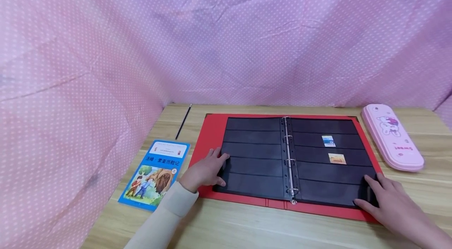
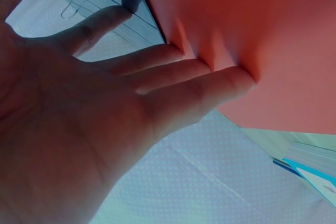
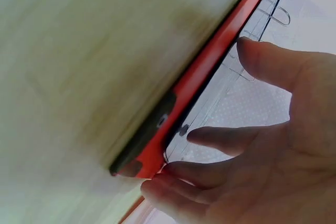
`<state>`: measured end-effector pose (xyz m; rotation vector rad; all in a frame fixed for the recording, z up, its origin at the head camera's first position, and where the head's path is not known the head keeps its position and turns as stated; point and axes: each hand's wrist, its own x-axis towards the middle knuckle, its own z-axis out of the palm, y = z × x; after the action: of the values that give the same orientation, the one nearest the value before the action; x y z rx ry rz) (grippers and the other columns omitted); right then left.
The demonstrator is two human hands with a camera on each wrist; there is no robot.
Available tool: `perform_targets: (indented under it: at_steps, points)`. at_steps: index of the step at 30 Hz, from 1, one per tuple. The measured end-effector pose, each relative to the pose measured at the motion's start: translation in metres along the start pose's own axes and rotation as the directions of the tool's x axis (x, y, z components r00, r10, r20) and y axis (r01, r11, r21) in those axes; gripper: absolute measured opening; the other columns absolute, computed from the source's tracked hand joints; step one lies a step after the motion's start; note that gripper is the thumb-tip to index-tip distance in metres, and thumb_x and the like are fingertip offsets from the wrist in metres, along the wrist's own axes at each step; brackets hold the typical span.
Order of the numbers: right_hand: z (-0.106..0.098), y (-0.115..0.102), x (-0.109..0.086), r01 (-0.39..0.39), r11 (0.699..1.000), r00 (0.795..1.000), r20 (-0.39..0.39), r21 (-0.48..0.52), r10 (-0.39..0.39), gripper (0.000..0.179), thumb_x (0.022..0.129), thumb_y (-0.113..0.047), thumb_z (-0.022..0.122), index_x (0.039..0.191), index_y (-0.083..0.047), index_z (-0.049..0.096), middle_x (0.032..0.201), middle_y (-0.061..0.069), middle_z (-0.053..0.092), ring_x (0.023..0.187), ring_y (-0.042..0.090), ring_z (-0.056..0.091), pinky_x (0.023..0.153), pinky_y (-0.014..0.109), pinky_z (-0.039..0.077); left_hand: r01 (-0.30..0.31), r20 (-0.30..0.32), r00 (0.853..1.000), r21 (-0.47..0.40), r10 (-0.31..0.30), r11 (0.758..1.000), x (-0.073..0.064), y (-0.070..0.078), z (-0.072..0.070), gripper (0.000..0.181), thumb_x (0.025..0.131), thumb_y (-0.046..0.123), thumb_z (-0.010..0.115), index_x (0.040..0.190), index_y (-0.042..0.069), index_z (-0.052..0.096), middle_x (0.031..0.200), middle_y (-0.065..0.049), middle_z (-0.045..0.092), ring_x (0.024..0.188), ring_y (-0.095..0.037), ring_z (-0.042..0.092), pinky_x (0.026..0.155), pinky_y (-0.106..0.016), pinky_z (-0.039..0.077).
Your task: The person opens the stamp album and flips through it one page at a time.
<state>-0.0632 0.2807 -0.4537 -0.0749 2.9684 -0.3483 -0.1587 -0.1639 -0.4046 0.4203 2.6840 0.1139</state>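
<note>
One pink polka-dot curtain point(image 1: 226, 37): backdrop, far side and left.
Wood-grain table point(image 1: 247, 223): under everything below.
Red ring binder point(image 1: 208, 133): flat open on table, between left hand point(image 1: 206, 168) and right hand point(image 1: 390, 194); long axis left to right.
Black pocket pages point(image 1: 253, 166): one each side of metal ring spine point(image 1: 290, 162); spine runs away from person, splitting the hands' sides.
Tom Sawyer book point(image 1: 152, 180): left of binder, Chinese title, cover up; near corner partly behind left sleeve point(image 1: 166, 217).
Pink pencil case point(image 1: 393, 139): right of binder, apart, beyond right hand; long axis mostly away from person.
Left hand fingers: extended, spread, pinching nothing; three tips on red cover, index and thumb at left page's outer edge.
Right hand fingers: thumb and index apart over right page's near outer corner, others closer together by red border; pinching nothing visible. Pressing or just above: can't tell.
Black pencil point(image 1: 183, 122): beyond book, left of binder, pointing away from person; left hand nearer.
Orange stamp point(image 1: 337, 159): right page, third strip from far edge; long side left to right. Forward and left of right fingertips; right hand clearly nearer, left hand across spine.
Blue-and-white stamp point(image 1: 328, 141): second strip, just beyond orange one; same direction, farther.
</note>
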Motion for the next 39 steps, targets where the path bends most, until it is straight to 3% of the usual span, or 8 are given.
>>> perform_targets:
  at_steps: [8, 18, 26, 33, 35, 37, 39]
  points:
    - [-0.004, -0.003, 0.003, -0.053, 0.998, 0.998, -0.013, 0.017, 0.054, 0.093, 0.08, -0.063, 0.062, 0.125, 0.017, 0.045, 0.114, 0.048, 0.036, 0.097, 0.057, 0.035, 0.078, 0.068, 0.038, 0.0, -0.002, 1.0, 0.001, 0.0, 1.0, 0.001, 0.0, 0.002, 0.088, 0.069, 0.026, 0.085, 0.144, 0.017, 0.04, 0.152, -0.015, 0.023, 0.138, -0.037, 0.019, 0.086, -0.048, 0.05]
    - [-0.011, -0.008, 0.001, -0.086, 0.993, 0.994, -0.057, 0.076, 0.09, 0.072, 0.085, -0.048, 0.065, 0.122, 0.013, 0.05, 0.11, 0.045, 0.044, 0.091, 0.053, 0.04, 0.077, 0.067, 0.038, -0.01, -0.005, 1.0, 0.009, 0.01, 1.0, -0.001, 0.0, 0.002, 0.086, 0.07, 0.026, 0.084, 0.144, 0.016, 0.04, 0.151, -0.016, 0.024, 0.138, -0.038, 0.019, 0.087, -0.048, 0.049]
    - [-0.028, -0.014, -0.006, -0.01, 0.994, 0.991, -0.134, 0.107, 0.025, 0.062, 0.088, -0.045, 0.063, 0.119, 0.008, 0.057, 0.115, 0.04, 0.048, 0.099, 0.054, 0.043, 0.078, 0.069, 0.037, -0.006, -0.003, 1.0, -0.003, 0.006, 1.0, 0.0, 0.001, 0.001, 0.087, 0.069, 0.025, 0.085, 0.144, 0.017, 0.04, 0.152, -0.015, 0.024, 0.138, -0.037, 0.019, 0.086, -0.048, 0.05]
    - [-0.048, -0.025, -0.02, 0.148, 0.972, 0.958, -0.269, 0.184, -0.095, 0.049, 0.088, -0.037, 0.066, 0.123, -0.003, 0.06, 0.121, 0.03, 0.053, 0.106, 0.048, 0.049, 0.076, 0.065, 0.038, -0.015, -0.01, 1.0, -0.01, 0.015, 1.0, 0.001, 0.001, 0.003, 0.087, 0.069, 0.024, 0.085, 0.144, 0.017, 0.04, 0.152, -0.016, 0.024, 0.138, -0.038, 0.019, 0.086, -0.049, 0.05]
    - [-0.053, -0.03, -0.022, 0.207, 0.953, 0.949, -0.282, 0.222, -0.141, 0.047, 0.09, -0.035, 0.065, 0.128, -0.009, 0.057, 0.131, 0.024, 0.05, 0.121, 0.034, 0.045, 0.094, 0.055, 0.037, -0.02, -0.015, 1.0, -0.008, 0.02, 1.0, 0.001, 0.0, 0.003, 0.087, 0.069, 0.025, 0.085, 0.143, 0.016, 0.04, 0.151, -0.016, 0.024, 0.138, -0.038, 0.019, 0.085, -0.049, 0.05]
    - [-0.057, -0.039, -0.023, 0.303, 0.916, 0.925, -0.311, 0.263, -0.217, 0.045, 0.091, -0.026, 0.065, 0.134, -0.016, 0.054, 0.139, 0.016, 0.046, 0.13, 0.018, 0.038, 0.105, 0.033, 0.031, -0.017, -0.016, 1.0, -0.005, 0.017, 1.0, 0.001, 0.0, 0.004, 0.087, 0.069, 0.025, 0.085, 0.144, 0.016, 0.04, 0.152, -0.016, 0.023, 0.138, -0.038, 0.018, 0.086, -0.049, 0.05]
    - [-0.062, -0.049, -0.024, 0.399, 0.864, 0.894, -0.339, 0.306, -0.293, 0.049, 0.092, -0.017, 0.064, 0.138, -0.023, 0.05, 0.144, 0.005, 0.042, 0.132, 0.0, 0.029, 0.102, 0.01, 0.02, -0.016, -0.017, 1.0, -0.003, 0.016, 1.0, 0.001, 0.0, 0.004, 0.087, 0.069, 0.025, 0.085, 0.143, 0.016, 0.04, 0.152, -0.016, 0.024, 0.138, -0.038, 0.019, 0.085, -0.049, 0.05]
